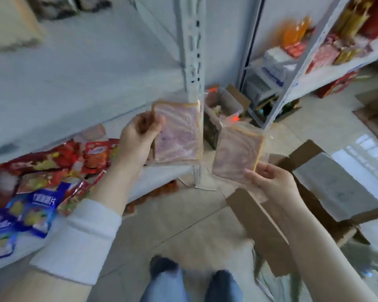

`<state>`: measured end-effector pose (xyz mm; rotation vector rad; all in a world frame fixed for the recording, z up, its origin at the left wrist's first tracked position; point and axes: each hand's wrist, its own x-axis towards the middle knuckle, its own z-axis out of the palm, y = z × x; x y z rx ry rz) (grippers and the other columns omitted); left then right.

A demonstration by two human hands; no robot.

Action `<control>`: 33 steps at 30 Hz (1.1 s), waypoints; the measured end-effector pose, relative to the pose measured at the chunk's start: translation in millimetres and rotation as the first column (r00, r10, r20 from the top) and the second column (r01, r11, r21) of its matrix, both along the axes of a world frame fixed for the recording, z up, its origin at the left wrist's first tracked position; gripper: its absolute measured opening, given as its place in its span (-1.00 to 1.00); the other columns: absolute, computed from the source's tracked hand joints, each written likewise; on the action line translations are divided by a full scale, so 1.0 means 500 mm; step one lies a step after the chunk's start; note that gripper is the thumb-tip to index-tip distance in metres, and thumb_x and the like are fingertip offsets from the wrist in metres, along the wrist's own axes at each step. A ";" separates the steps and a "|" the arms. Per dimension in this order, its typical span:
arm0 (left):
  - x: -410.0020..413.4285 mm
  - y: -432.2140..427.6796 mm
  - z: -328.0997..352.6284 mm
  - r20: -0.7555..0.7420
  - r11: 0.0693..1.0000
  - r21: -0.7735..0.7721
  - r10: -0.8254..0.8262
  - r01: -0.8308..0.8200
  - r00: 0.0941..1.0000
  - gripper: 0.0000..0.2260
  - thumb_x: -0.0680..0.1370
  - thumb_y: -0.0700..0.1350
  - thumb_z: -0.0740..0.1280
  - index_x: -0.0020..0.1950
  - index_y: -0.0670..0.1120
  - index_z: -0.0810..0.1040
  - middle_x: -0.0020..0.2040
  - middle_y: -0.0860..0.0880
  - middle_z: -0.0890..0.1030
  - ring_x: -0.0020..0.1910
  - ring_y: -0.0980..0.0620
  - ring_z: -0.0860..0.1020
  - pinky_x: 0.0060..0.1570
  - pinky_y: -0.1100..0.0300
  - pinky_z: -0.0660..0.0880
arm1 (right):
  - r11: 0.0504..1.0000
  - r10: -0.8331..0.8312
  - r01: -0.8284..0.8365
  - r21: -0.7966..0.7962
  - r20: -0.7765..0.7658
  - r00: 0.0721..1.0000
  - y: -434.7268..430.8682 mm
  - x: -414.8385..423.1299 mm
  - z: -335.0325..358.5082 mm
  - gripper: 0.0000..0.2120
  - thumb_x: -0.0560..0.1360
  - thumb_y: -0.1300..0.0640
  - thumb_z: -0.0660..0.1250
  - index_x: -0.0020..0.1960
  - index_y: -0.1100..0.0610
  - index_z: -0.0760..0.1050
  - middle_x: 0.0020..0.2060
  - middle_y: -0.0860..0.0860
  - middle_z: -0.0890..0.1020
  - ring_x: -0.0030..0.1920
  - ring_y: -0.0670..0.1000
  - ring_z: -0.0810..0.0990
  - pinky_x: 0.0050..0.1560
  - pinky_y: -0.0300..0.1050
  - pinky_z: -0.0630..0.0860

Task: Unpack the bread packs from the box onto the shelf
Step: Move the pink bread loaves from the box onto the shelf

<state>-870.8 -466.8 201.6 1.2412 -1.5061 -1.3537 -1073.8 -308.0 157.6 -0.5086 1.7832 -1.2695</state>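
One wide-angle view is taken from the head, faced forward and down. The left hand [138, 136] and right hand [271, 182] are seen close, mid-frame; the shelf [166, 173] is framed beyond the left hand, the box [262, 232] below the right hand.

The left hand [138, 136] grips a bread pack [179, 131] by its left edge over the shelf [168, 171]. The right hand [271, 182] pinches a second bread pack [236, 151] above the open cardboard box [327, 188]. Snack bags [42, 182] lie on the shelf.
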 end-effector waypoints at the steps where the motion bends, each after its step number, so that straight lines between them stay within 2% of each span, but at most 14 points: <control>1: 0.065 -0.013 0.036 -0.025 0.999 -0.034 0.035 -0.036 0.999 -0.78 0.32 0.16 0.40 -0.17 0.05 0.55 -0.19 0.10 0.59 -0.10 0.06 0.54 0.07 0.01 0.46 | 0.998 0.047 -0.047 -0.038 -0.024 0.999 -0.035 0.045 0.037 -0.84 0.41 0.25 0.41 -0.01 0.20 0.60 -0.19 0.03 0.69 -0.27 -0.13 0.65 -0.16 -0.31 0.59; 3: 0.205 -0.045 0.099 -0.059 0.988 -0.091 0.119 -0.124 0.991 -0.80 0.33 0.13 0.40 -0.18 0.04 0.55 -0.19 0.07 0.58 -0.10 0.04 0.54 0.09 -0.02 0.46 | 0.983 0.140 -0.146 -0.115 -0.059 0.988 -0.111 0.148 0.099 -0.86 0.42 0.28 0.39 -0.01 0.20 0.60 -0.20 0.01 0.70 -0.22 -0.09 0.65 -0.16 -0.33 0.58; 5: 0.351 -0.082 0.142 -0.079 0.967 -0.131 0.211 -0.220 0.974 -0.83 0.37 0.09 0.39 -0.15 0.05 0.55 -0.18 0.05 0.58 -0.08 0.01 0.54 0.11 -0.08 0.47 | 0.954 0.217 -0.229 -0.192 -0.080 0.973 -0.193 0.263 0.146 -0.88 0.43 0.31 0.37 -0.07 0.15 0.60 -0.28 -0.08 0.70 -0.27 -0.17 0.65 -0.26 -0.40 0.55; 8: 0.574 -0.150 0.173 -0.131 0.916 -0.129 0.363 -0.379 0.922 -0.85 0.49 -0.03 0.37 0.01 -0.02 0.49 -0.09 0.04 0.59 -0.01 0.00 0.55 0.17 -0.08 0.46 | 0.906 0.325 -0.340 -0.254 -0.099 0.941 -0.327 0.458 0.190 -0.90 0.44 0.28 0.37 -0.07 0.15 0.60 -0.21 -0.01 0.71 -0.21 -0.08 0.67 -0.14 -0.27 0.58; 10: 0.705 -0.198 0.177 -0.145 0.878 -0.125 0.445 -0.462 0.884 -0.80 0.53 -0.11 0.31 0.13 -0.10 0.44 -0.05 0.02 0.59 0.00 0.00 0.56 0.16 -0.03 0.47 | 0.868 0.394 -0.410 -0.280 -0.115 0.912 -0.416 0.587 0.205 -0.94 0.45 0.27 0.36 -0.10 0.17 0.58 -0.27 -0.06 0.69 -0.26 -0.11 0.64 -0.16 -0.27 0.55; 12: 0.813 -0.249 0.167 -0.155 0.842 -0.123 0.507 -0.526 0.848 -0.78 0.54 -0.15 0.29 0.17 -0.13 0.43 -0.08 0.03 0.58 -0.08 0.05 0.55 0.11 0.02 0.46 | 0.844 0.422 -0.451 -0.289 -0.160 0.892 -0.502 0.700 0.209 -0.95 0.45 0.27 0.37 -0.17 0.16 0.55 -0.39 -0.11 0.63 -0.36 -0.18 0.57 -0.24 -0.31 0.49; 15: 0.935 -0.335 0.145 -0.158 0.778 -0.125 0.597 -0.616 0.786 -0.72 0.54 -0.17 0.30 0.22 -0.22 0.44 -0.14 0.05 0.56 -0.17 0.11 0.52 0.09 0.02 0.46 | 0.837 0.424 -0.468 -0.284 -0.204 0.882 -0.620 0.839 0.206 -0.89 0.43 0.22 0.41 -0.10 0.24 0.52 -0.29 0.03 0.59 -0.25 -0.03 0.54 -0.14 -0.13 0.48; 18: 1.014 -0.429 0.118 -0.160 0.740 -0.098 0.648 -0.665 0.745 -0.73 0.54 -0.17 0.31 0.20 -0.25 0.47 -0.17 0.05 0.55 -0.21 0.12 0.51 0.01 0.08 0.48 | 0.858 0.405 -0.426 -0.288 -0.133 0.905 -0.726 0.948 0.195 -0.73 0.42 0.24 0.42 0.04 0.17 0.39 -0.24 -0.01 0.59 -0.20 0.01 0.55 -0.01 -0.04 0.49; 21: 1.057 -0.520 0.096 -0.145 0.729 -0.080 0.667 -0.680 0.731 -0.78 0.49 -0.09 0.36 0.07 -0.16 0.51 -0.15 -0.01 0.56 -0.16 0.01 0.51 0.06 0.01 0.49 | 0.861 0.416 -0.429 -0.273 -0.108 0.903 -0.813 1.026 0.184 -0.74 0.44 0.25 0.39 0.05 0.14 0.37 -0.25 -0.04 0.56 -0.29 -0.07 0.52 -0.17 -0.17 0.48; 23: 1.071 -0.574 0.088 -0.094 0.702 -0.110 0.697 -0.703 0.711 -0.76 0.50 -0.08 0.36 0.09 -0.17 0.53 -0.10 -0.04 0.55 -0.09 -0.01 0.50 0.04 0.06 0.48 | 0.870 0.397 -0.419 -0.259 -0.137 0.908 -0.861 1.055 0.169 -0.78 0.45 0.22 0.39 0.03 0.12 0.41 -0.20 0.00 0.57 -0.28 -0.06 0.51 -0.19 -0.18 0.45; 26: 1.077 -0.635 0.088 -0.001 0.676 -0.174 0.727 -0.716 0.687 -0.75 0.51 -0.07 0.35 0.12 -0.18 0.53 -0.05 -0.07 0.58 -0.06 0.01 0.52 0.03 0.13 0.46 | 0.894 0.314 -0.382 -0.236 -0.279 0.908 -0.917 1.071 0.143 -0.78 0.41 0.13 0.43 0.01 0.08 0.47 -0.10 0.06 0.56 -0.18 0.01 0.51 -0.12 -0.14 0.44; 28: 1.076 -0.657 0.087 0.069 0.684 -0.219 0.722 -0.696 0.688 -0.71 0.51 -0.06 0.35 0.14 -0.21 0.52 0.04 -0.13 0.61 0.01 -0.03 0.56 0.02 0.21 0.43 | 0.913 0.254 -0.358 -0.194 -0.416 0.873 -0.933 1.079 0.135 -0.70 0.39 0.05 0.44 0.07 0.11 0.50 -0.07 0.07 0.56 -0.11 0.03 0.49 -0.06 -0.09 0.46; 30: 1.070 -0.667 0.088 0.127 0.692 -0.232 0.718 -0.684 0.684 -0.66 0.50 -0.07 0.36 0.19 -0.23 0.48 0.09 -0.15 0.61 0.08 -0.05 0.56 -0.01 0.30 0.37 | 0.936 0.177 -0.300 -0.186 -0.489 0.854 -0.934 1.091 0.139 -0.59 0.40 -0.02 0.43 0.16 0.13 0.46 -0.08 0.00 0.57 0.01 0.06 0.52 0.06 0.00 0.49; 33: 1.064 -0.670 0.099 0.180 0.698 -0.246 0.715 -0.673 0.676 -0.57 0.49 -0.08 0.37 0.28 -0.22 0.37 0.16 -0.17 0.55 0.17 -0.12 0.52 0.18 0.13 0.38 | 0.947 0.119 -0.259 -0.188 -0.543 0.831 -0.916 1.109 0.160 -0.58 0.44 -0.04 0.39 0.20 0.14 0.39 -0.05 -0.03 0.57 0.15 0.10 0.49 0.13 0.03 0.45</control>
